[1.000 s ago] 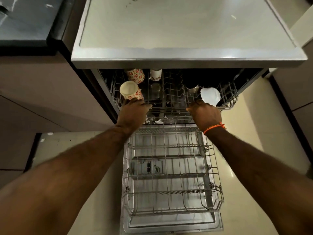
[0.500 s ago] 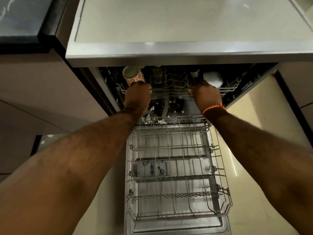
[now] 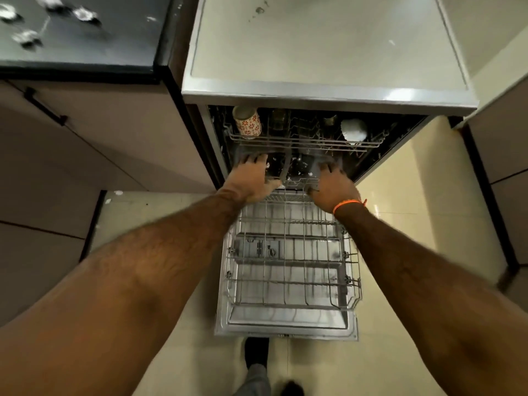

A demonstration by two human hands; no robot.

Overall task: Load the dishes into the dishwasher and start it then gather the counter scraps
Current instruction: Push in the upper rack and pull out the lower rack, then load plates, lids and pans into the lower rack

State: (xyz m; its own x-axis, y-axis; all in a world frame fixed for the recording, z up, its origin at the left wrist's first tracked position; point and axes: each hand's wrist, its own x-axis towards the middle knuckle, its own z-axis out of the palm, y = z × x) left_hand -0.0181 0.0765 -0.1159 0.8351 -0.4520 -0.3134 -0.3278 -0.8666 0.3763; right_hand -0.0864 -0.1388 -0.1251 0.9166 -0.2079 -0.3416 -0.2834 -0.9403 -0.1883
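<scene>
left hand (image 3: 251, 178) reaching open-fingered beneath the upper rack (image 3: 303, 140) | right hand (image 3: 333, 185) likewise open, gripping nothing | floral cup (image 3: 248, 122) sitting in that rack

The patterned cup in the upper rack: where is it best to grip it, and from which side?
Grip the patterned cup around its side wall, coming from the front. It lies tilted in the upper rack, its end towards the opening, and the dishwasher top overhangs it.

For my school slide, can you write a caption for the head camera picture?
Two hands reach under the upper rack above the empty lower rack.
</scene>
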